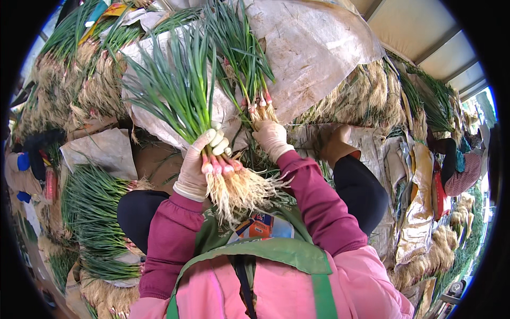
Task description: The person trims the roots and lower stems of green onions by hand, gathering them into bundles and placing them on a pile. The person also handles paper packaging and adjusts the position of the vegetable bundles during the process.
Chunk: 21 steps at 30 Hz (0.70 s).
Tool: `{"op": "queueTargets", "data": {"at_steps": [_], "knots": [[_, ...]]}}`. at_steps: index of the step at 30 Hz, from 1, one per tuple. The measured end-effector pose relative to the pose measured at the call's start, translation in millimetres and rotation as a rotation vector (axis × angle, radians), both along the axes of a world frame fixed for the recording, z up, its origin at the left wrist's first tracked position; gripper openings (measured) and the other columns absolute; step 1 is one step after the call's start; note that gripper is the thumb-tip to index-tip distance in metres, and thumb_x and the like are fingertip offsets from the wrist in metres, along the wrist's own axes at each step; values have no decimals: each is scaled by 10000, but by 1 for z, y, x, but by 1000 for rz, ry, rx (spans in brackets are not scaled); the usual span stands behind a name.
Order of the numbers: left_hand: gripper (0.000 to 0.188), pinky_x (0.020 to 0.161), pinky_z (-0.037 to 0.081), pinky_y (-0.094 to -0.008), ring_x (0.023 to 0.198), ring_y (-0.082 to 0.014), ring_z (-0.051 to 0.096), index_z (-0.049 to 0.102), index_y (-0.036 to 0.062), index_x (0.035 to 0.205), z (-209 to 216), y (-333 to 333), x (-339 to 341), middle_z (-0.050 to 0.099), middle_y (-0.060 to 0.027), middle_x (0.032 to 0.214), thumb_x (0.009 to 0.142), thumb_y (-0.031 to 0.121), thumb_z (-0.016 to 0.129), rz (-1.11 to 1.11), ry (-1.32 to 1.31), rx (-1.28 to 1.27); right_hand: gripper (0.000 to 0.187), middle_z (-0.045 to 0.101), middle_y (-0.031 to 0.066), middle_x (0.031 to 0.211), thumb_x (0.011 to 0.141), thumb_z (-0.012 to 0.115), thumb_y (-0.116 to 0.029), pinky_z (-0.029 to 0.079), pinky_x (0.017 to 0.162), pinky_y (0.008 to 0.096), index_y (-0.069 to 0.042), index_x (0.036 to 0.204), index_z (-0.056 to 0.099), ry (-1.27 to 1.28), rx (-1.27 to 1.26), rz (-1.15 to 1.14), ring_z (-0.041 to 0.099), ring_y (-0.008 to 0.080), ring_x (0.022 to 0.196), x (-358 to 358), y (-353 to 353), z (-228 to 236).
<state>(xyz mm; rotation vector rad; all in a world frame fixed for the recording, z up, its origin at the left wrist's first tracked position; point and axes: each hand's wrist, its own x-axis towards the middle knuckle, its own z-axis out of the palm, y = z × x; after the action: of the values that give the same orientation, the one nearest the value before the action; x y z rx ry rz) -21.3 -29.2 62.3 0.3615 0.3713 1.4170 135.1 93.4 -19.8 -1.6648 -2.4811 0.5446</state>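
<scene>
My left hand [199,165], in a pale glove, is closed around a thick bunch of green garlic [183,87]. Its leaves point away from me, and its pink bulbs and long pale roots hang over my lap. To the right, my right hand [271,137], gloved too, has its fingers curled at the root end of a few more green garlic stalks [255,80]. Those stalks lie on a pale woven sheet [305,48], leaves pointing away. The tips of my right fingers are partly hidden among the roots.
A stack of green garlic [101,212] lies left of my knee. Heaps with dried roots [95,90] rise at the far left, with more roots [366,95] showing beneath the sheet. People sit at both edges, one with a patterned sleeve [465,173]. My bent knees flank the work.
</scene>
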Motion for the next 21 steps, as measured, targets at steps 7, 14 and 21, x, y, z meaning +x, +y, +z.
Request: {"op": "queueTargets", "data": {"at_steps": [7, 14, 21], "knots": [[150, 652, 453, -272, 682, -132, 515, 542, 41, 936, -14, 1, 6, 559, -28, 784, 820, 136, 551, 123, 219, -332, 219, 586, 128, 688, 746, 605, -228, 444, 572, 390, -86, 895, 531, 364, 160, -101, 583, 298, 656, 18, -35, 50], [109, 441, 409, -247, 490, -166, 490, 551, 6, 851, -24, 2, 17, 572, -115, 691, 832, 107, 514, -28, 177, -447, 251, 587, 106, 713, 800, 566, -185, 441, 582, 331, -51, 1012, 557, 630, 86, 391, 570, 220, 641, 22, -79, 59], [150, 428, 406, -248, 539, -213, 530, 547, -22, 843, -16, -1, 24, 576, -136, 715, 814, 121, 514, 78, 313, -530, 321, 600, 57, 816, 870, 483, -221, 436, 645, 244, -32, 1129, 505, 989, -681, 227, 508, 99, 662, -9, -31, 49]]}}
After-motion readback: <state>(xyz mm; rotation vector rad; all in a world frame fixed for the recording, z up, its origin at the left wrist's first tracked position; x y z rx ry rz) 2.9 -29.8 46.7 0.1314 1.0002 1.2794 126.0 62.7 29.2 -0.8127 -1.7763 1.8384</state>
